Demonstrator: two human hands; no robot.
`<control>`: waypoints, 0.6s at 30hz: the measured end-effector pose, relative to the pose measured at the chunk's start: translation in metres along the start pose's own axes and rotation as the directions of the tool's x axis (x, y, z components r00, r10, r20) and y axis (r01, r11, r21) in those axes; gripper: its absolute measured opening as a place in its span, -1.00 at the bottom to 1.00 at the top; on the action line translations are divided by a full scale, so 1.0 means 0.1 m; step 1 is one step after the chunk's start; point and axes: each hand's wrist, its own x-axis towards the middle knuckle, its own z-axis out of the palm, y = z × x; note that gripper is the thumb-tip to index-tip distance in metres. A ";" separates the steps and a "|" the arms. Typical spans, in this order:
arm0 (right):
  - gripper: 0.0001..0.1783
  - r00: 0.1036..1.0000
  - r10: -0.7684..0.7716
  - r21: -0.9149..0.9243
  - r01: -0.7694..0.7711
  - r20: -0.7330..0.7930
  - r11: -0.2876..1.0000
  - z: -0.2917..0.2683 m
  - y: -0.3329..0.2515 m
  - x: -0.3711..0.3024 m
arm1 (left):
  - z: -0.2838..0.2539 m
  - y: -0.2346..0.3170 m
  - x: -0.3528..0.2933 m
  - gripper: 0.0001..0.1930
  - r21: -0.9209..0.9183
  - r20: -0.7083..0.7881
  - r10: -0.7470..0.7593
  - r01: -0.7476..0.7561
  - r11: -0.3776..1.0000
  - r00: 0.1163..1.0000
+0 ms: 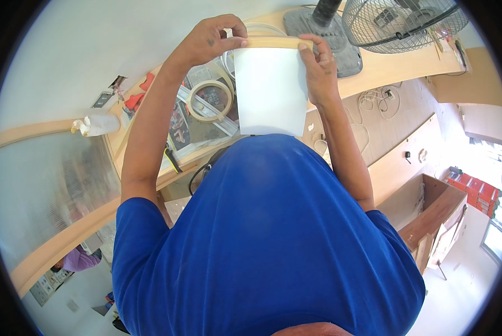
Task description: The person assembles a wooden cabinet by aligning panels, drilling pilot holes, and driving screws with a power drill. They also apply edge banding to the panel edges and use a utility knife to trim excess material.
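A white sheet (270, 89) hangs in front of me, with a tan strip (279, 42) like masking tape along its far edge. My left hand (214, 39) is closed, thumb and fingers pinching at the strip's left end. At the opposite corner my right hand (321, 67) grips the sheet and strip between thumb and fingers. A large roll of masking tape (210, 101) lies on the worktable left of the sheet, over a metal ruler-like bar (214, 112). The sheet hides part of the table behind it.
A black mesh fan (402, 22) stands at the far right, near a dusty grey base (346, 56). Red tools (134, 101), a white roll (97, 125) and a yellow-black cutter (172, 159) lie leftward. Loose cables (382, 101) trail at right. Another person (80, 259) shows lower left.
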 end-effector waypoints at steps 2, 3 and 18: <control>-0.72 1.000 0.004 0.005 -0.004 -0.018 1.000 0.00 0.01 0.00 | 0.05 0.03 0.02 -0.88 0.051 -0.020 0.021 -0.020 0.998 1.000; -0.70 1.000 0.009 0.010 -0.009 -0.023 1.000 0.01 0.01 0.00 | 0.03 0.03 0.03 -0.88 0.070 -0.009 0.015 -0.015 0.997 1.000; -0.52 0.998 0.055 0.038 -0.054 -0.040 0.998 0.12 -0.11 -0.13 | -0.14 0.19 0.13 -0.87 0.144 0.173 0.045 -0.070 0.987 0.984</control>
